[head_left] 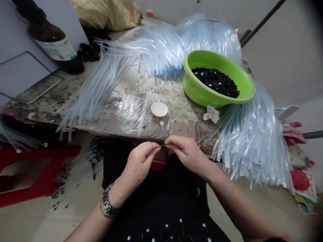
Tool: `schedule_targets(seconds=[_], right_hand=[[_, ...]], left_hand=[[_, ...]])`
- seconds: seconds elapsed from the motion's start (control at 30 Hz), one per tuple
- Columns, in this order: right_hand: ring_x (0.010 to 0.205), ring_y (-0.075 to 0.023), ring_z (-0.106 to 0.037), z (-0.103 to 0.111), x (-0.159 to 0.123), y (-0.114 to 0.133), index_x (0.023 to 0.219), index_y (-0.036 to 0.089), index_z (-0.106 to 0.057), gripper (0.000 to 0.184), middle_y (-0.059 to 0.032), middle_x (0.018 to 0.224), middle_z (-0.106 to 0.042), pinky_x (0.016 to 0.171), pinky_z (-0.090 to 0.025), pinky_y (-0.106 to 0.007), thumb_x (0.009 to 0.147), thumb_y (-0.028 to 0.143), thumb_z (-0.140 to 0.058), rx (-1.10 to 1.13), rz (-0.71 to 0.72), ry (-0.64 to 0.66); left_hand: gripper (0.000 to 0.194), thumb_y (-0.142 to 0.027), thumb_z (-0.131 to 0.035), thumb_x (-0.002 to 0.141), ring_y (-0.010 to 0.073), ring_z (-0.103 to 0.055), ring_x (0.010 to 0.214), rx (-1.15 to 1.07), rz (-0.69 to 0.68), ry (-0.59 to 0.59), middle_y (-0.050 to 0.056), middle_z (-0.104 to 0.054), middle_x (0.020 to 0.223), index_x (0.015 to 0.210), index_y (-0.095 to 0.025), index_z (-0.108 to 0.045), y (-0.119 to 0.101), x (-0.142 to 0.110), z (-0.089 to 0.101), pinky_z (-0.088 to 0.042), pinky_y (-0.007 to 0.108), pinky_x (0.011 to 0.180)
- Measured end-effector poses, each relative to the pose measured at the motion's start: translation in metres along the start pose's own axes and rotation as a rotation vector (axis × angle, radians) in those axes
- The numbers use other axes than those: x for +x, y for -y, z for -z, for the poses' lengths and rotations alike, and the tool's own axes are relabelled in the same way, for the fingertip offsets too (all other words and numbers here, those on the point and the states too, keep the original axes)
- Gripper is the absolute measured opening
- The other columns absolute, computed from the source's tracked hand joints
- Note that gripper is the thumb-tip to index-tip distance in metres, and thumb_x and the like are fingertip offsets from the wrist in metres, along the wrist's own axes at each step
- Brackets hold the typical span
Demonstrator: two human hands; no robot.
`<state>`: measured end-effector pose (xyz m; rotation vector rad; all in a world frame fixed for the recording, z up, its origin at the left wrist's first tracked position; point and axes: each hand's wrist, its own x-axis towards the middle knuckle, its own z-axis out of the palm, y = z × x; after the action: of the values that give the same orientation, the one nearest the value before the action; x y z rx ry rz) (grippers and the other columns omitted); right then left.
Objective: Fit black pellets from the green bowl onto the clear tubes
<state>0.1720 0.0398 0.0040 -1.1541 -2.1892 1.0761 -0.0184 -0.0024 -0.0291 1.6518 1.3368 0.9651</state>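
Note:
My left hand [141,159] and my right hand [185,151] meet in front of the table's edge, each closed in a thumb-and-finger pinch. Between the fingertips shows a small black piece [163,146], gripped at either end; much of it is hidden by the fingers. On the table just beyond lies a shallow white dish [159,109], with a small white disc [162,123] beside it. To the right, a green basin [219,97] holds a heap of small black pieces [214,82] with a few white bits among them.
Bundles of clear plastic tubing [252,144] drape over the right edge, with more tubing [96,84] at left and back. A brown bottle [55,40] and a wire frame [45,92] stand left. Crumpled white material [211,114] touches the basin. A red stool [42,181] stands below.

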Motion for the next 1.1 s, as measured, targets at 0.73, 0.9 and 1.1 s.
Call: schedule_targets(seconds=[0.73, 0.9, 1.1], right_hand=[[0.067, -0.0107, -0.056, -0.012, -0.008, -0.01, 0.077, 0.018, -0.055, 0.02, 0.0022, 0.071, -0.058, 0.066, -0.04, -0.02, 0.089, 0.005, -0.045, -0.008, -0.028, -0.046], [0.069, -0.012, -0.06, -0.008, -0.009, -0.004, 0.083, 0.018, -0.059, 0.016, 0.0011, 0.073, -0.063, 0.067, -0.044, -0.021, 0.092, 0.012, -0.048, -0.016, -0.071, -0.056], [0.101, -0.0191, -0.067, 0.031, -0.01, -0.005, 0.11, 0.019, -0.064, 0.02, -0.0067, 0.11, -0.072, 0.09, -0.049, -0.03, 0.094, 0.019, -0.051, -0.267, -0.084, -0.128]], left_hand=[[0.02, -0.021, -0.051, 0.093, 0.017, -0.062, 0.075, -0.008, 0.013, 0.044, 0.004, -0.069, 0.08, 0.085, -0.016, -0.069, 0.006, 0.003, -0.01, -0.047, 0.027, 0.072], [0.019, -0.027, -0.054, 0.09, 0.0194, -0.064, 0.082, -0.091, 0.108, 0.063, 0.005, -0.071, 0.086, 0.087, -0.018, -0.071, 0.005, 0.007, -0.009, -0.047, 0.029, 0.078], [0.023, -0.037, -0.06, 0.085, 0.0153, -0.053, 0.061, -0.243, 0.32, 0.006, 0.0, -0.059, 0.066, 0.088, -0.017, -0.071, 0.0, 0.011, -0.004, -0.043, 0.027, 0.06]])
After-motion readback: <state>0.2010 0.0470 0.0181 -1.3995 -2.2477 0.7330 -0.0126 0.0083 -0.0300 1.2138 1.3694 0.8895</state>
